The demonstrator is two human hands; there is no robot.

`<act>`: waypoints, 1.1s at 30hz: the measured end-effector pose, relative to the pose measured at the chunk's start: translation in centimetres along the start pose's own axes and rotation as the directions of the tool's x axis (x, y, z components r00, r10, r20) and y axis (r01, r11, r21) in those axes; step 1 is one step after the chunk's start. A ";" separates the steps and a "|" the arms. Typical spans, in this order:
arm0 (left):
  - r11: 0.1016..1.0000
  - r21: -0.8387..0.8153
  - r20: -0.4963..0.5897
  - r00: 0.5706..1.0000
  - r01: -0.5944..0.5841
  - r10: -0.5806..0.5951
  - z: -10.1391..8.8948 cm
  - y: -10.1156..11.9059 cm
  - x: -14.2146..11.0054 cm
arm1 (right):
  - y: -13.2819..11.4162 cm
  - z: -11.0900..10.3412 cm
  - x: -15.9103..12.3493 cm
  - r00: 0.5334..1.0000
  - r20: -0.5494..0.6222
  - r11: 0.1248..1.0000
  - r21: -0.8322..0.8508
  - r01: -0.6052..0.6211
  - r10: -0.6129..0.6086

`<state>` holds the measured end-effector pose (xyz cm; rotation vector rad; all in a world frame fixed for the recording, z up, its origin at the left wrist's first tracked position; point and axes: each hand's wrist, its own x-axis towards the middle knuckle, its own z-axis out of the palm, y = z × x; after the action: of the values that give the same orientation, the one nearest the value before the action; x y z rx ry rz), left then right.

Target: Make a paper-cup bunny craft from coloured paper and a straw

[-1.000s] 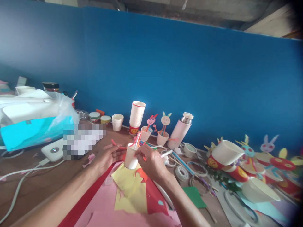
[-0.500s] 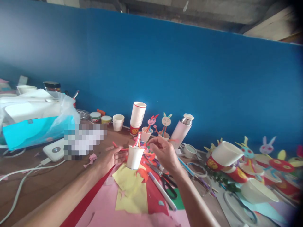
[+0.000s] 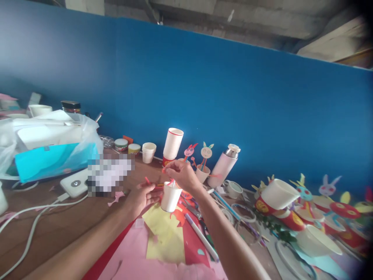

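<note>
A white paper cup (image 3: 170, 199) stands in front of me on yellow paper (image 3: 163, 237), with a thin red-and-white strip (image 3: 172, 182) rising out of its mouth. My right hand (image 3: 183, 175) reaches over the cup, thumb and finger pinched at the strip's top, where a bit of pink shows. My left hand (image 3: 145, 197) is at the cup's left side, fingers stretched toward its wall, thumb apart. Just behind that thumb a thin pink-red stem (image 3: 147, 180) sticks out. An orange paper scrap (image 3: 177, 217) lies at the cup's foot.
A white marker (image 3: 201, 237) and scissors (image 3: 194, 211) lie to the right. Behind are stacked cups (image 3: 174, 144), paper-faced figures in cups (image 3: 206, 151) and a pink thermos (image 3: 224, 165). More cup figures (image 3: 345, 210) crowd the right. A white power bank (image 3: 75, 182) with cable sits left.
My right hand has moved left from beside the cup to the top of the strip and closed on it. My left hand stays by the cup. The view has shifted slightly.
</note>
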<state>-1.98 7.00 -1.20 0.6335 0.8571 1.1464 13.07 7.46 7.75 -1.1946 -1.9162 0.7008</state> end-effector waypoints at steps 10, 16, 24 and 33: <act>0.998 -0.042 0.013 0.999 -0.046 0.046 0.6 0.2 -1.1 | -0.6 4.9 2.5 0.994 0.114 0.969 -0.245 0.025 0.003; 0.998 -0.043 -0.030 0.999 -0.034 0.033 0.8 0.3 -1.1 | -0.1 5.3 2.8 0.993 0.108 0.926 -0.378 -0.008 0.053; 0.998 -0.025 -0.038 0.997 -0.062 0.061 0.7 -0.1 -0.7 | -0.2 5.7 2.0 0.990 0.047 0.856 -0.509 -0.088 0.130; 0.994 -0.090 -0.004 0.998 -0.063 0.063 0.3 -0.4 -0.5 | -0.6 5.9 2.0 0.986 0.078 0.818 -0.569 -0.079 0.149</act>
<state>-1.57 6.43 -1.24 0.5887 0.7865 1.2360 7.33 8.64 5.53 -1.6717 -2.2531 0.2566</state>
